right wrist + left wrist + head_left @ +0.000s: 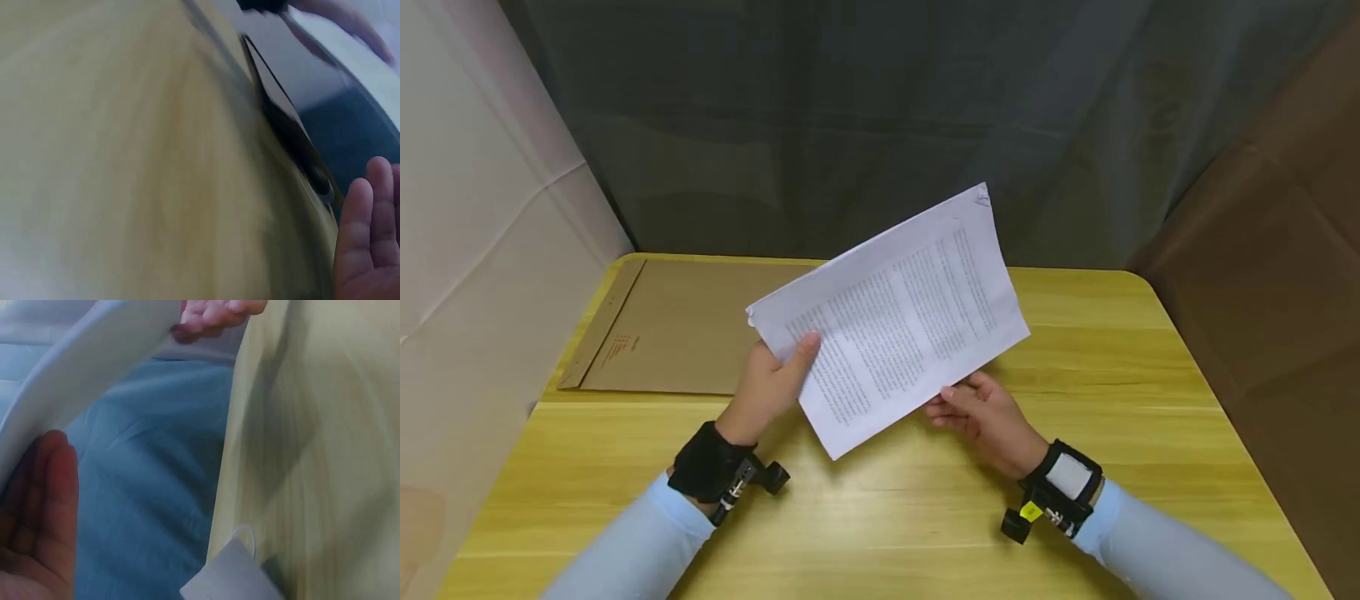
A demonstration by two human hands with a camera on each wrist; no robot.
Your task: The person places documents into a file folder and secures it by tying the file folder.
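Above the yellow table (1112, 400), your left hand (767, 387) pinches the light, floppy printed sheets (891, 321) at one edge while your right hand (985, 417) grips the opposite edge, steadying them.

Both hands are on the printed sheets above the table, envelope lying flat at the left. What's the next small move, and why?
Probably lower the printed sheets toward the envelope. The left hand pinches one corner and the right hand supports the lower edge, so the sheets hang tilted above the table.
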